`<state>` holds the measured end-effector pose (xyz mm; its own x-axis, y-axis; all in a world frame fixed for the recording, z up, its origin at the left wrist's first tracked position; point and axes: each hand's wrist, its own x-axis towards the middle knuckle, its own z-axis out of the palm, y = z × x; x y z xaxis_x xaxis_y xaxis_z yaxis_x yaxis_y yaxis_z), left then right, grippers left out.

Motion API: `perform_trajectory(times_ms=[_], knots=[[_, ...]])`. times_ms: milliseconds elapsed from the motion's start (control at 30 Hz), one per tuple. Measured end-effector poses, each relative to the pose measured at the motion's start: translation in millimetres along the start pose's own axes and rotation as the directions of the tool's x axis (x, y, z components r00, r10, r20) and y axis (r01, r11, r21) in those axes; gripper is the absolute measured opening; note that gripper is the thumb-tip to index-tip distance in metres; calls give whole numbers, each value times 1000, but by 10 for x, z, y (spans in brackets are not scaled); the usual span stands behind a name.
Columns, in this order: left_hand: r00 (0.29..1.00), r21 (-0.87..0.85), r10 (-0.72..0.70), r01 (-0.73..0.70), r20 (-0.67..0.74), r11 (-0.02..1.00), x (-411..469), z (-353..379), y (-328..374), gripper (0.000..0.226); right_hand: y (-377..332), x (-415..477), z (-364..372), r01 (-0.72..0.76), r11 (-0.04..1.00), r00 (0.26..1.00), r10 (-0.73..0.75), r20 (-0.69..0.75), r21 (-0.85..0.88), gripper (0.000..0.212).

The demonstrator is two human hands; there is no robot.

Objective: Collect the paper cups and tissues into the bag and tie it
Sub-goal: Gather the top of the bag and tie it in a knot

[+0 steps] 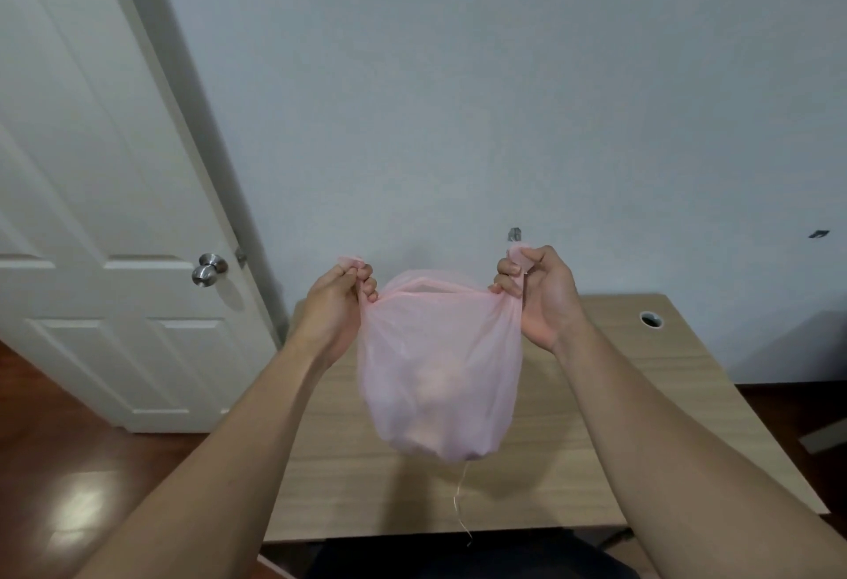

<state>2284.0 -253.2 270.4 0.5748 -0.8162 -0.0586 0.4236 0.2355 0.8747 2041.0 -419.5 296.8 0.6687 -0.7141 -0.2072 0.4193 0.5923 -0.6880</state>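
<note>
I am looking down at a light wooden desk (348,477) with a round cable hole (651,318) near its far right corner, standing against a pale grey wall (458,97). A white panelled door (82,221) with a metal knob (208,269) is standing to the left, over dark reddish floor (59,464). I am holding the pink bag (440,377) up above the desk, between both hands. My left hand (337,308) is clenching one handle in curled fingers; my right hand (541,294) is gripping the other. The bag is hanging between them, mouth stretched, pale shapes blurred inside. A thin string (460,500) is dangling below it.
</note>
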Motion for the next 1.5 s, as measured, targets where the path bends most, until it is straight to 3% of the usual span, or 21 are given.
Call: perform_trajectory(times_ms=[167, 333, 400, 533, 667, 800, 967, 1133, 1233, 1500], knots=[[985, 106, 144, -134, -93, 985, -27, -65, -48, 21, -34, -37, -52, 55, 998, 997, -54, 59, -17, 10], [971, 173, 196, -171, -135, 970, -63, 57, -65, 11, -9, -73, -17, 62, 998, 992, -61, 107, -13, 16], [964, 220, 216, -179, -156, 959, -61, 163, -54, 22, 35, -74, -1, 34, 999, 988, -33, 151, -4, 19], [961, 193, 156, -112, -227, 975, -44, 264, -43, 33, 114, -70, -6, 15, 996, 983, 2, 186, -89, 28], [969, 231, 101, -47, -227, 972, -119, 297, -28, 58, 176, -78, -27, 53, 983, 989, -27, 149, -177, 40], [982, 287, 91, -41, -163, 957, -170, 267, -83, 49, 205, -92, -22, 48, 985, 991, -27, 131, -164, 39], [983, 153, 84, -60, -163, 986, -205, 398, -78, 55, 252, -65, -59, 7, 992, 996, 5, 94, -130, 36], [980, 23, 85, -83, -177, 996, -235, 514, -63, 56, 321, -110, -42, -24, 977, 996, 42, 80, -212, 24], [971, 142, 125, -97, -202, 985, -254, 592, -85, 54, 346, -192, 21, -19, 950, 996, 44, 73, -312, 16], [986, 452, 152, -102, -75, 886, -270, 537, -213, 64, 324, -203, 124, 46, 960, 995, -21, 93, -277, 16]])
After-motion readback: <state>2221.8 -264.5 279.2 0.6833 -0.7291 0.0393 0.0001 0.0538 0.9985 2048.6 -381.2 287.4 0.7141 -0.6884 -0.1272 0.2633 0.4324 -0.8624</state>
